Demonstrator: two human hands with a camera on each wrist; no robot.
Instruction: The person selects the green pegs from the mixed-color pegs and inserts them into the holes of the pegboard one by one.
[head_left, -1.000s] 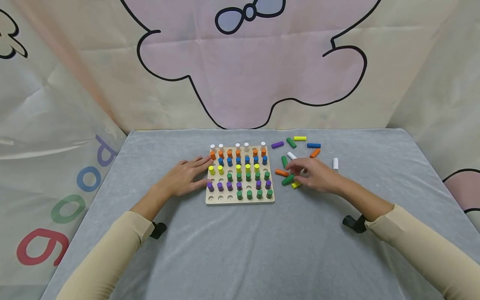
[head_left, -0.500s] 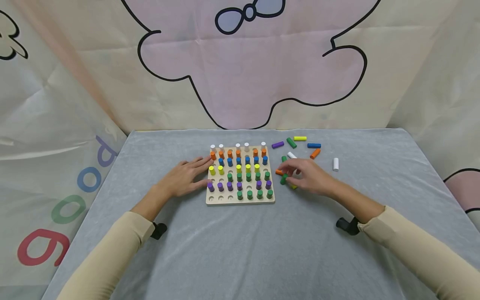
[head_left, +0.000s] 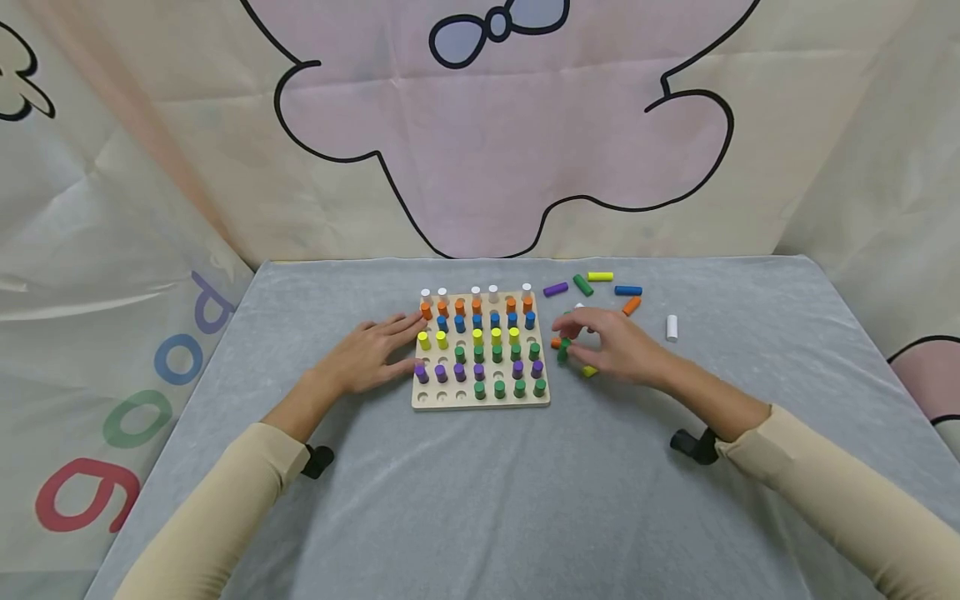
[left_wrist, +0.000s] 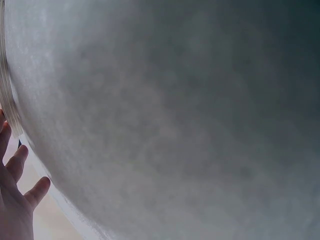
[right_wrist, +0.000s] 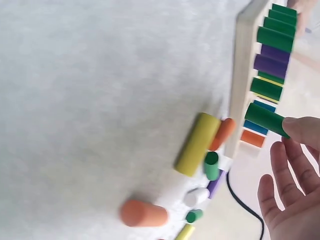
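Ahead of you hangs a pale backdrop (head_left: 480,142) bearing a large pink cartoon shape outlined in black, and below it the table (head_left: 480,492) stretches out under a grey cloth. Your beige left sleeve (head_left: 217,508) and right sleeve (head_left: 840,500) come in from the near side. The pegboard (head_left: 480,406) lies flat toward the far side of the table; its upright pegs (head_left: 477,337) run in rows, far to near: white, orange, blue, yellow, green, purple and green, with open holes (head_left: 442,397) among them. Your left hand (head_left: 375,352) rests at the board's left edge, that grip spread, thumb apart from the fingers. Your right hand (head_left: 618,346) is to the right of the board, its grip pinching a green peg (right_wrist: 265,119) by the top end. You have that peg close to upright just right of the board; whether its lower end meets the cloth, you cannot tell. A yellow peg (head_left: 590,372) lies just on the near side of this hand, and an orange peg (head_left: 556,343) is partly hidden beside the green one. Farther off lie a purple peg (head_left: 555,289) and a blue peg (head_left: 627,291), with a white peg (head_left: 672,327) farthest right.
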